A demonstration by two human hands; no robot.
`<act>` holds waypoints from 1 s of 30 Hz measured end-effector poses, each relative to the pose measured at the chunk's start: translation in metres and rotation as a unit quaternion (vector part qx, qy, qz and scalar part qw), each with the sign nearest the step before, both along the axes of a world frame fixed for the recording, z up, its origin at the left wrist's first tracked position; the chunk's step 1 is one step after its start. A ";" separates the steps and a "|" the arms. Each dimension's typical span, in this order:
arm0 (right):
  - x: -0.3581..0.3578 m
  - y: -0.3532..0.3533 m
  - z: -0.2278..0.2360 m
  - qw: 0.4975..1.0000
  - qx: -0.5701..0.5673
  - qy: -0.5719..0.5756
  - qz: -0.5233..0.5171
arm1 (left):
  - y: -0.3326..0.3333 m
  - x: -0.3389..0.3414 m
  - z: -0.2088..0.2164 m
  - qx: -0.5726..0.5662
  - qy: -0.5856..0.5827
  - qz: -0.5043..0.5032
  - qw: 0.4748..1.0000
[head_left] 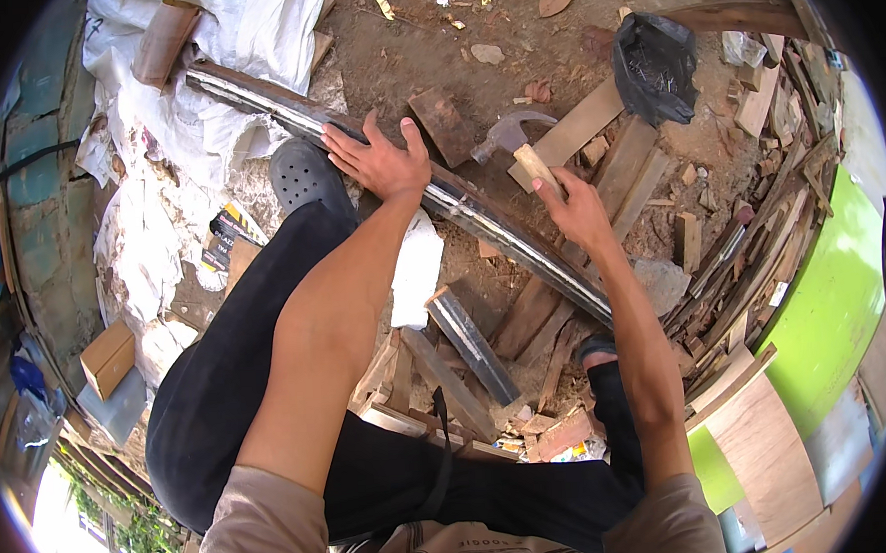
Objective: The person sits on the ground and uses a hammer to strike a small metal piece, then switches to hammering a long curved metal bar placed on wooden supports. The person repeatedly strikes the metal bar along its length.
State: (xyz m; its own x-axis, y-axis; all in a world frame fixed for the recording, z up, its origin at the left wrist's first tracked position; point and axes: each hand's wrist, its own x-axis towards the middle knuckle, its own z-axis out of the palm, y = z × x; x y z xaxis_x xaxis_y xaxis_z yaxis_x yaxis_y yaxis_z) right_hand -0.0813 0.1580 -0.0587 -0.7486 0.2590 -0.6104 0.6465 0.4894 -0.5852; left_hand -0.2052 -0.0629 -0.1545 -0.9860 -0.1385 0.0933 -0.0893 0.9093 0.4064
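A long dark wooden beam [500,225] with a whitish strip along its side runs slantwise from the upper left to the lower middle. My left hand [385,162] rests on the beam with its fingers spread, holding nothing. In my right hand [577,212] is a claw hammer [534,162], gripped by its pale wooden handle. The hammer's metal head lies beyond the beam, beside a flat board [574,129]. A dark clog [308,178] on my left foot is close to the beam, near my left hand.
An open black plastic bag [631,94] with what look like nails stands at the upper right. White sheeting [240,32] covers ground at the upper left. Wood scraps [779,189] pile up on the right, near a bright green panel [843,266]. A short dark beam piece [472,345] lies between my legs.
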 end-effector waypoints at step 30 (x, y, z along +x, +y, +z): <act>0.212 -0.088 0.203 0.958 0.060 -0.075 -0.269 | 0.031 0.015 0.073 -0.199 -0.314 -0.376 0.849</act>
